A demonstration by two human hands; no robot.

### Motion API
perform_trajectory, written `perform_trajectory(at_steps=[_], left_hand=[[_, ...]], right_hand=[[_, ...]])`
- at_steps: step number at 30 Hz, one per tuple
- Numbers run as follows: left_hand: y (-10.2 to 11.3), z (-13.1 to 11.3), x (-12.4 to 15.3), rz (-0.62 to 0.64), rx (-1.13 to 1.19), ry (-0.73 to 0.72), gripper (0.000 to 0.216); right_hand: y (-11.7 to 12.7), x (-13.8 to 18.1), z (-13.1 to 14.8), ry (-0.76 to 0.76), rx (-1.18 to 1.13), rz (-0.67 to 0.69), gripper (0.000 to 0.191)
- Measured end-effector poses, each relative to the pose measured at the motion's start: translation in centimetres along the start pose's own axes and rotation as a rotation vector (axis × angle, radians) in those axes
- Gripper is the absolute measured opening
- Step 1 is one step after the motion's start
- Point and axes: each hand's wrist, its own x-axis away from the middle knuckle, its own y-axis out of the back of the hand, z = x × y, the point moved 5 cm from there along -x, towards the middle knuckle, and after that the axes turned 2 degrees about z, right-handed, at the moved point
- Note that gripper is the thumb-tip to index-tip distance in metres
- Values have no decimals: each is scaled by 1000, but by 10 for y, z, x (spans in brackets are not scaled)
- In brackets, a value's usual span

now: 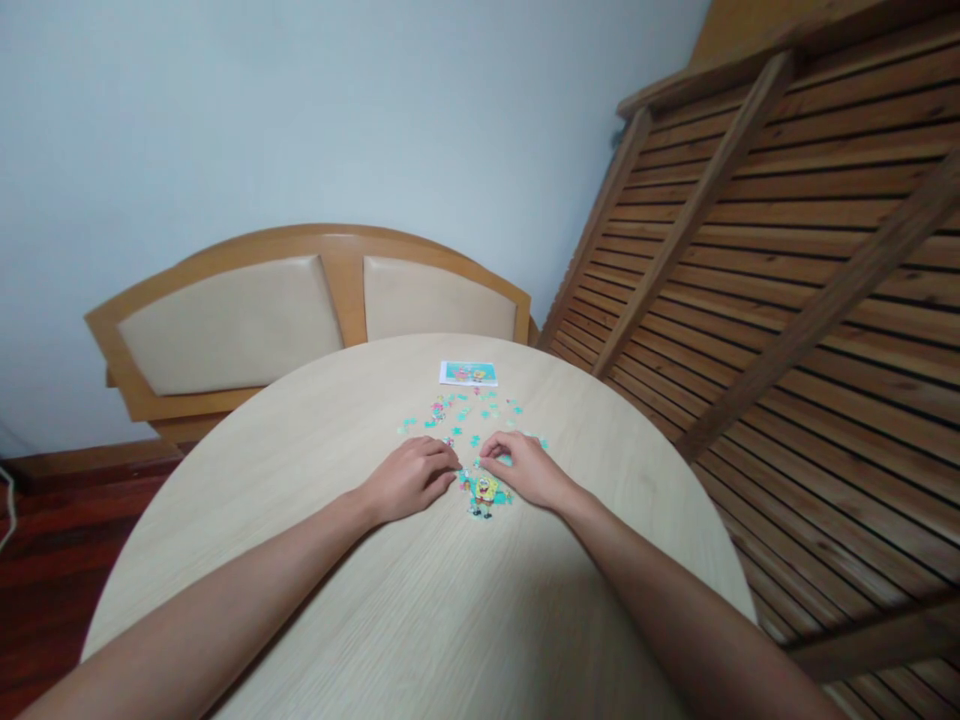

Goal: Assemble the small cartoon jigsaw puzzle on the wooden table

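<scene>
A partly joined jigsaw puzzle point(486, 490) lies flat on the round table, showing a yellow cartoon figure on teal. At its upper right, my right hand point(525, 468) pinches thumb and forefinger together at a small teal puzzle piece point(477, 463), mostly covered by the fingertips. My left hand point(415, 478) rests on the table just left of the joined part, fingers loosely bent and thumb apart. Its fingertips come close to the puzzle's left edge, and I see nothing held in it. Loose puzzle pieces point(457, 431) are scattered beyond both hands.
A picture card point(469, 374) with the cartoon scene lies behind the loose pieces. The pale wooden table point(300, 590) has a curved edge. Behind it stands a padded headboard point(232, 325) against the wall; slatted wooden panels point(750, 260) lean at the right.
</scene>
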Motion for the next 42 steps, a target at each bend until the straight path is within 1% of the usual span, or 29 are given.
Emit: perform_trajectory(at_steps=[3, 5, 12, 21, 32, 39, 42], left_hand=[[2, -2, 0, -2, 8, 2, 21], [2, -2, -1, -5, 15, 6, 22], [0, -1, 0, -1, 17, 12, 21], [2, -3, 1, -5, 17, 14, 20], [-1, 1, 1, -8, 15, 11, 21], [1, -2, 1, -10, 11, 10, 20], [2, -3, 0, -6, 7, 9, 20]], right_hand=[[-6, -3, 1, 11, -47, -49, 8], [-10, -4, 1, 20, -49, -59, 9], [-14, -4, -2, 30, 29, -84, 12], [-14, -4, -3, 9, 37, -85, 13], [-15, -4, -4, 22, 37, -80, 14], [-15, -4, -1, 76, 94, -44, 15], [-13, -2, 1, 72, 146, -27, 13]])
